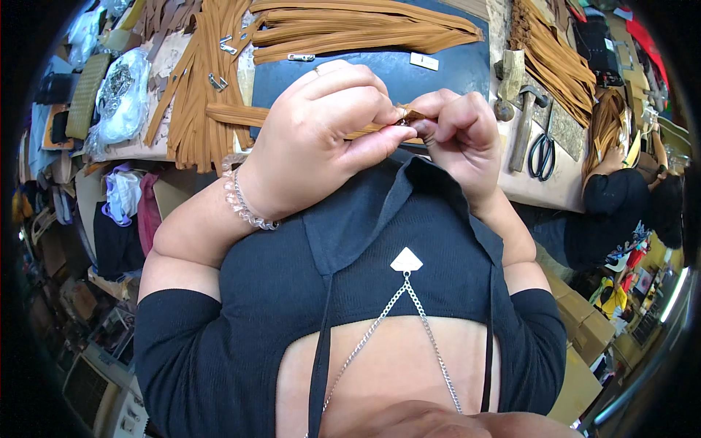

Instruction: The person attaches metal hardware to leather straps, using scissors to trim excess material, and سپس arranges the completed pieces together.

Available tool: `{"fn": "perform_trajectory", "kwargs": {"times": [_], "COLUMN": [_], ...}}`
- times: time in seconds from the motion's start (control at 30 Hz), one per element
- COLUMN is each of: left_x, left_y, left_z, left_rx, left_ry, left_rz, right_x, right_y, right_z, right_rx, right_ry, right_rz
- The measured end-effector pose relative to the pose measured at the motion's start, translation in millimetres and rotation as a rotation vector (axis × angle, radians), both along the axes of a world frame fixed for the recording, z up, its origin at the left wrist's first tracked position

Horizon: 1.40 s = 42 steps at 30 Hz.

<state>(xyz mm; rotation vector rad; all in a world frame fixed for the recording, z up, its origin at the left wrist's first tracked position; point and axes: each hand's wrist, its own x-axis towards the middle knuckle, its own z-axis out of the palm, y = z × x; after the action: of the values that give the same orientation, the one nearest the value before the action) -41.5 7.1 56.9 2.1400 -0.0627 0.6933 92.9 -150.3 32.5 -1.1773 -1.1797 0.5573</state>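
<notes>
In front of my chest, my left hand point(328, 128) and my right hand point(464, 139) meet with fingertips almost touching. Both are pinched at the end of a brown zipper tape point(237, 114), which runs behind my left hand and out to the left. A small shiny metal piece point(402, 122), seemingly a zipper slider, shows at the tip of my left thumb and index finger. My right thumb and forefinger grip the tape's end beside it. The fingers partly cover this spot, so whether the slider is on the tape cannot be made out.
Brown zipper tapes point(358, 29) lie across a dark blue mat point(453, 80), with more bundles at left and right. Loose metal sliders point(228, 45) rest on the left bundle. A hammer point(523, 131) and black-handled scissors point(542, 155) lie at right. Another person point(610, 201) works farther right.
</notes>
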Motion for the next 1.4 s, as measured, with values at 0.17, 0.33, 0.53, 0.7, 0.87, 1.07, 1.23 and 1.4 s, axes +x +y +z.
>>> {"fn": "perform_trajectory", "kwargs": {"times": [0.17,0.33,0.53,0.7,0.87,1.07,1.23,1.4], "left_x": [2,1,0,-1,-5,-6,-6,-9], "left_y": [-2,-2,-1,5,8,7,7,7], "left_z": [5,5,3,5,-2,-3,-5,-6], "left_rx": [0.122,0.164,0.177,0.094,-0.275,-0.2,-0.134,-0.282], "left_ry": [-0.139,-0.16,-0.152,-0.032,0.162,0.171,0.163,0.192], "left_rz": [0.079,0.097,0.114,0.081,-0.048,0.001,0.012,-0.026], "right_x": [3,5,5,2,0,-5,-3,2], "right_y": [2,4,5,2,0,4,5,6], "right_z": [-9,-13,-17,-8,-3,2,3,8], "right_rx": [0.009,0.004,0.017,-0.02,-0.042,0.01,-0.006,-0.036], "right_ry": [0.15,0.247,0.245,0.158,-0.106,-0.218,-0.202,-0.226], "right_rz": [0.063,0.114,0.102,0.008,-0.035,-0.054,-0.053,-0.029]}}
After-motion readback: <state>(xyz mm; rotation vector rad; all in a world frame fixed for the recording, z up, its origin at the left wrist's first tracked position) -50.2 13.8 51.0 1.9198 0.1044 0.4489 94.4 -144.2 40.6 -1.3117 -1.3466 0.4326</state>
